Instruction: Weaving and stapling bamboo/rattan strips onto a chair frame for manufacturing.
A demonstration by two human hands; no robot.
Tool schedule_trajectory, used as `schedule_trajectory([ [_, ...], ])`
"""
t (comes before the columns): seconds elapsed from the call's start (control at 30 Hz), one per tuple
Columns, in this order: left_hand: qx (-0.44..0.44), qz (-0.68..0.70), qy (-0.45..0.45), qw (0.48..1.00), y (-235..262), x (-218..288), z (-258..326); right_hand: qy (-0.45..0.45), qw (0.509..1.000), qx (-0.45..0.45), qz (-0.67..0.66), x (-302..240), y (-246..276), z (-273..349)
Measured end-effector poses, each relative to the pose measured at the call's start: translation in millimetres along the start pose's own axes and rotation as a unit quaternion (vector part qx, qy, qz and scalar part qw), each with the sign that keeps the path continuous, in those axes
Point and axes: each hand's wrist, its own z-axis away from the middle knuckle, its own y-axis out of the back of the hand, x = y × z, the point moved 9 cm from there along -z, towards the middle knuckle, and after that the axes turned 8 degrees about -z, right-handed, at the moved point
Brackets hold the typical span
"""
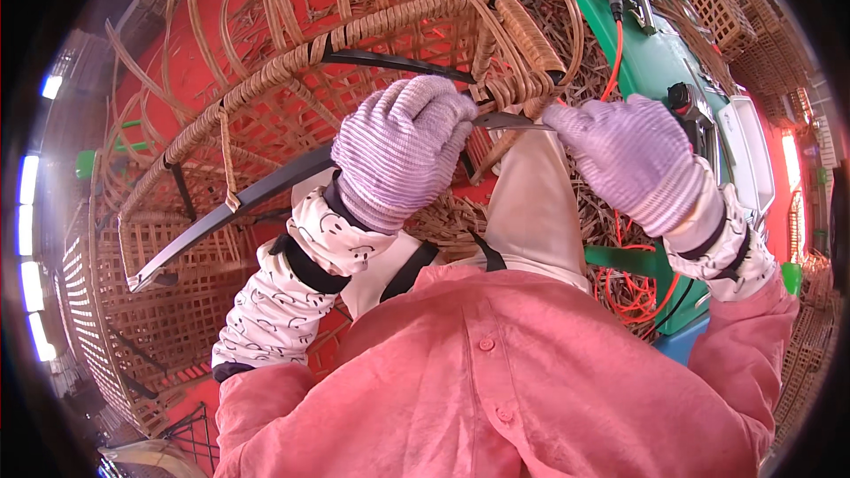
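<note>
A woven wicker piece (301,57) with a thickly wrapped rim lies before me, its long loose strands standing up along the far side. A dark, flat, curved bar (266,190) runs along its near side toward my left hand. My left hand (403,146), in a lilac striped knit glove, is closed at the wrapped corner, its fingertips on a dark flat strip (509,121). My right hand (624,155), gloved alike, pinches the strip's other end. Whether the strip is wicker or a blade I cannot tell. Beside it, wrapped canes (529,34) form a corner.
Loose wicker offcuts (598,204) litter the red floor (221,13). At the right stands a green bench (651,57) with metal clamps (691,106) and an orange cable (613,62). A white tray (753,150) is beside it. Woven baskets (708,0) are stacked at far right.
</note>
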Motion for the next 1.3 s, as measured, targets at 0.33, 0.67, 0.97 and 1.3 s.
schedule_trajectory([
  [0.33, -0.013, 0.015, -0.045, 0.999, 2.8, 4.8, 0.2, 0.007, 0.994, -0.031, 0.107, -9.2, 19.5, -10.5],
  [0.67, -0.190, 0.185, 0.163, 0.950, 6.4, -48.5, -10.6, 0.012, 0.983, -0.033, 0.179, -24.2, 11.8, -2.0],
  [0.97, -0.205, 0.381, 0.513, 0.742, -12.8, -106.0, -52.1, 0.015, 0.987, 0.043, 0.155, -24.8, 8.2, 9.5],
  [1.3, -0.126, 0.426, 0.515, 0.733, -62.9, -165.0, -87.1, 0.047, 0.991, 0.123, 0.034, -16.8, 24.9, 6.2],
])
